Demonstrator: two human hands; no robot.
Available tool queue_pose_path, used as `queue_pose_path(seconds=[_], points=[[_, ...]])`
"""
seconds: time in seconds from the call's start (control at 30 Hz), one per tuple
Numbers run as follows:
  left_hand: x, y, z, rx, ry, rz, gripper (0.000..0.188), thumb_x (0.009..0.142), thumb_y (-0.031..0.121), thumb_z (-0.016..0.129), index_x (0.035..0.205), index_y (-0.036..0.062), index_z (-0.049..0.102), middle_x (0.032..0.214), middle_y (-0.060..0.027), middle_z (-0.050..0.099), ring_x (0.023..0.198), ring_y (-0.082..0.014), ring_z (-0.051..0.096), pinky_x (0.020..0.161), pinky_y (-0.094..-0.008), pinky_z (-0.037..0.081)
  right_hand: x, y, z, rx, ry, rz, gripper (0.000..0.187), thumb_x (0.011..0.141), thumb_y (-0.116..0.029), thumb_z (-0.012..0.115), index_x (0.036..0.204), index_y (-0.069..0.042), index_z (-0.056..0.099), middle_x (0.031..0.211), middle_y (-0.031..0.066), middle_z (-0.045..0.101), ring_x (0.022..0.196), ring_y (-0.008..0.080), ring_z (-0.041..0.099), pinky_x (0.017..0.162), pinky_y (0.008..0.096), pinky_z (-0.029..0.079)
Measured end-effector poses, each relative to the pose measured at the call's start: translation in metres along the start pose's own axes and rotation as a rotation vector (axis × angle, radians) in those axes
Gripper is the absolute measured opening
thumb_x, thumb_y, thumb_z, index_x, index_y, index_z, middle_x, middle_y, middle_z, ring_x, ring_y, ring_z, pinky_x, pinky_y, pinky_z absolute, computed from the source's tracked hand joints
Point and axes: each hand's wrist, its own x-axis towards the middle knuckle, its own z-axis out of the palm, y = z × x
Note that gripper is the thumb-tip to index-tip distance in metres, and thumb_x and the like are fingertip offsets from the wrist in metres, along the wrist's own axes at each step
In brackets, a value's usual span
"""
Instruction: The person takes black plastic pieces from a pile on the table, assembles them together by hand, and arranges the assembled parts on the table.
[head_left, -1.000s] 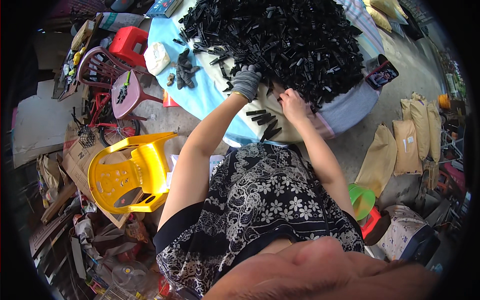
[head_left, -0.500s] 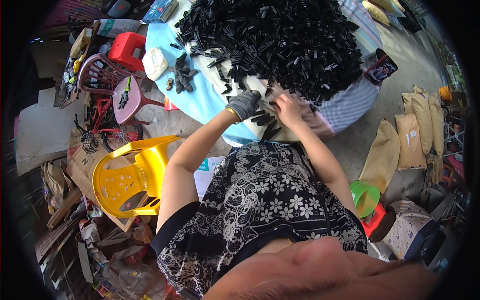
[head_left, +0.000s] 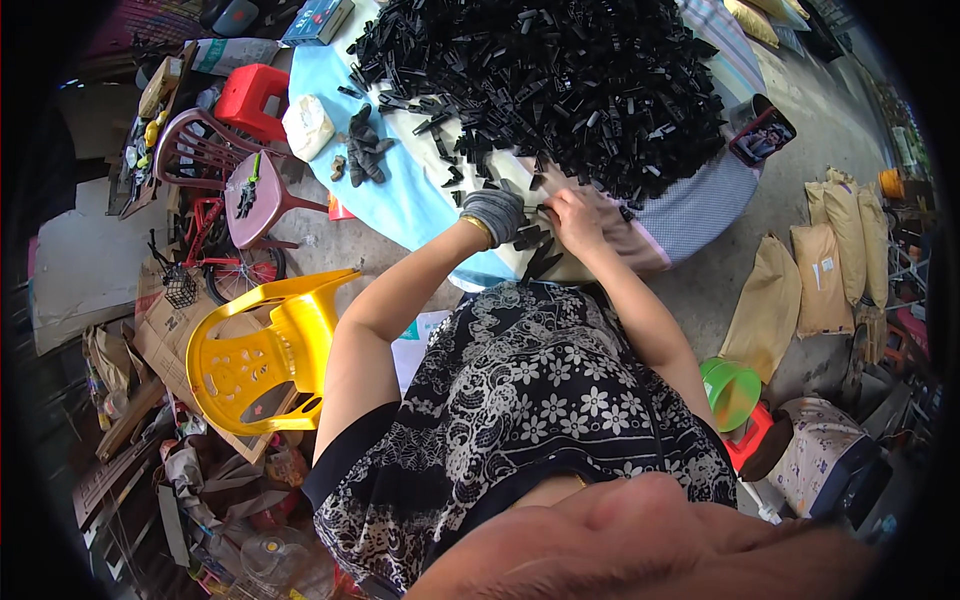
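While I watch from the head camera, these lines give what I see, with twelve o'clock at the top edge.

Left hand: my left hand [head_left: 497,215], in a grey glove, sits just above centre, fingers curled and pressed onto a few black plastic pieces [head_left: 530,240] at the table's near edge.

Right hand: my bare right hand [head_left: 578,218] lies just beside the left, toward three o'clock, fingers bent down onto the same small cluster; I cannot tell whether it pinches one or only rests on them.

Pieces in hand: they lie between the two hands, at the six o'clock foot of the heap.

Heap: a large pile of black plastic parts [head_left: 560,85] fills the table toward twelve o'clock.

Table: a light blue cloth [head_left: 400,205] covers its ten o'clock side.

On the cloth: a spare dark glove [head_left: 362,155] and a white lump [head_left: 307,125], both near eleven o'clock, well apart from my hands.

Phone: a phone [head_left: 762,130] lies at the table's two o'clock edge.

Floor, nine o'clock: a yellow plastic chair [head_left: 255,350] on its side.

Floor, ten o'clock: a red stool [head_left: 250,95].

Floor, three o'clock: tan sacks [head_left: 800,270].

Floor, four o'clock: a green bowl [head_left: 730,390].
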Motion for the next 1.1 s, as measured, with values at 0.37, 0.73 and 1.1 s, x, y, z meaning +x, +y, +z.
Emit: queue_pose_path(seconds=[0.37, 0.73, 1.1], points=[[0.003, 0.022, -0.028, 0.141, -0.069, -0.068, 0.035, 0.077, 0.039, 0.057, 0.087, 0.0078, 0.069, 0.088, -0.0138, 0.067, 0.083, -0.0269, 0.065, 0.071, -0.0402, 0.051, 0.0, -0.003, 0.004, -0.081, 0.031, -0.068, 0.01, 0.07, -0.004, 0.058, 0.078, -0.007, 0.063, 0.077, 0.0078, 0.053, 0.079, 0.026, 0.056, 0.069, 0.0373, 0.045], [0.02, 0.029, -0.033, 0.104, -0.129, 0.105, 0.04, 0.073, 0.044, 0.063, 0.088, 0.0074, 0.066, 0.085, -0.0131, 0.066, 0.08, -0.0273, 0.065, 0.069, -0.0397, 0.051, 0.001, -0.008, 0.0, 0.083, 0.104, 0.007, 0.01, 0.067, 0.0, 0.059, 0.077, -0.002, 0.058, 0.08, 0.0127, 0.057, 0.078, 0.0313, 0.057, 0.071, 0.0399, 0.047], [0.036, 0.04, -0.021, 0.168, -0.15, 0.204, 0.021, 0.066, 0.016, 0.065, 0.085, 0.009, 0.069, 0.085, -0.0135, 0.067, 0.083, -0.029, 0.065, 0.072, -0.0385, 0.052, -0.009, 0.005, 0.004, -0.017, 0.178, -0.115, 0.015, 0.068, -0.006, 0.062, 0.083, -0.004, 0.061, 0.081, 0.0117, 0.058, 0.08, 0.0298, 0.057, 0.072, 0.0396, 0.045]])
